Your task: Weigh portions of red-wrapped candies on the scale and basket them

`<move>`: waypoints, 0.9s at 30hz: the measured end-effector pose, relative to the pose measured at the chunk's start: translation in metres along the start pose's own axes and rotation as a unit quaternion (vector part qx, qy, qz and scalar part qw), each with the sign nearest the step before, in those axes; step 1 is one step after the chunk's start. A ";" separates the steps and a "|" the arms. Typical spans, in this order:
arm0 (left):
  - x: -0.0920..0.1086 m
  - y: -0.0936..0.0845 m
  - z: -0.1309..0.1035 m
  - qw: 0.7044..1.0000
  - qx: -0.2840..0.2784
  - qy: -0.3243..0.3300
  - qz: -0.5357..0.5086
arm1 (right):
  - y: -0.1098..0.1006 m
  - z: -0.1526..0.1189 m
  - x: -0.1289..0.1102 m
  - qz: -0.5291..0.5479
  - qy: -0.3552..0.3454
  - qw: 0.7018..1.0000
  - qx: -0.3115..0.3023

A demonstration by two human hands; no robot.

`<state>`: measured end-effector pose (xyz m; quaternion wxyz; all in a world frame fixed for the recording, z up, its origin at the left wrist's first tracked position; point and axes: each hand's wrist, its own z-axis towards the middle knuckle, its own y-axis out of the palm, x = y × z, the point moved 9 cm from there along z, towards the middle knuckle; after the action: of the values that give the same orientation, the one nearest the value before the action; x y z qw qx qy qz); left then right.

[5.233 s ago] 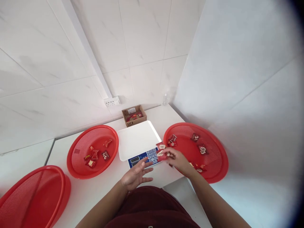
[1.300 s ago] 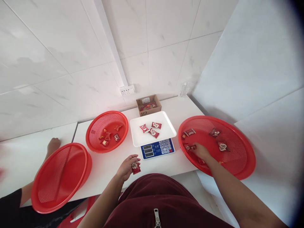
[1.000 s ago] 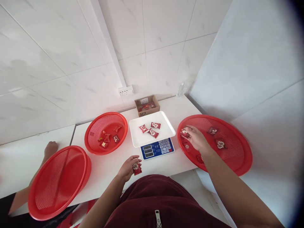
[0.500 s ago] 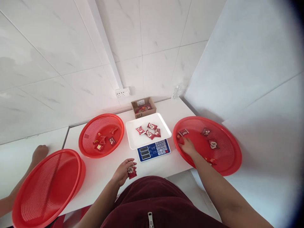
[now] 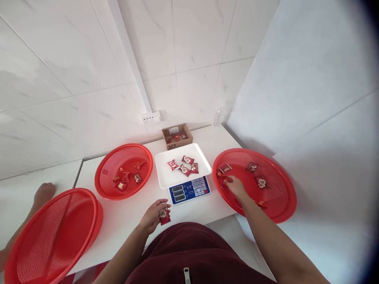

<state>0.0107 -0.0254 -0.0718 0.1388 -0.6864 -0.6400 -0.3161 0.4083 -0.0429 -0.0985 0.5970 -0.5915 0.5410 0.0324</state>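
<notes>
My left hand (image 5: pixel 153 216) is closed on a dark red candy packet (image 5: pixel 164 216), low in front of the scale. Inside the right red basket (image 5: pixel 288 193), my right hand (image 5: pixel 235 186) has its fingers pinched at a small red packet (image 5: pixel 227 180), near the basket's left side. Several more packets lie in that basket, one of them a dark red packet (image 5: pixel 262 182). Between the baskets stands a blue scale (image 5: pixel 189 190) with a white tray (image 5: pixel 166 177) on top, which bears several red packets (image 5: pixel 185 170).
A red basket (image 5: pixel 100 173) with several packets stands left of the scale; another red basket (image 5: pixel 96 221) is nearer at the left. Beyond it rests another person's hand (image 5: pixel 44 193). Behind the tray are a cardboard box (image 5: pixel 179 142) and a clear bottle (image 5: pixel 217 117) by the wall.
My right hand has lifted slightly from the packets, and a small red packet now shows at its fingertips. The view has shifted a little. My left hand still holds its packet.
</notes>
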 end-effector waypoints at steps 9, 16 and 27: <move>-0.008 0.001 0.003 1.000 -0.001 -0.008 0.008 | 0.035 -0.023 -0.122 0.286 -0.035 0.946 -0.151; -0.002 -0.002 -0.001 0.998 0.037 0.029 -0.040 | 0.056 -0.034 -0.134 0.169 -0.104 0.972 -0.124; 0.000 -0.004 -0.001 0.998 0.041 0.046 -0.001 | 0.029 -0.073 -0.036 -0.113 -0.200 0.973 -0.019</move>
<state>0.0069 -0.0256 -0.0721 0.1961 -0.6642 -0.6462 -0.3207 0.3296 -0.0662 -0.0723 0.6818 -0.6411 0.3398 0.0928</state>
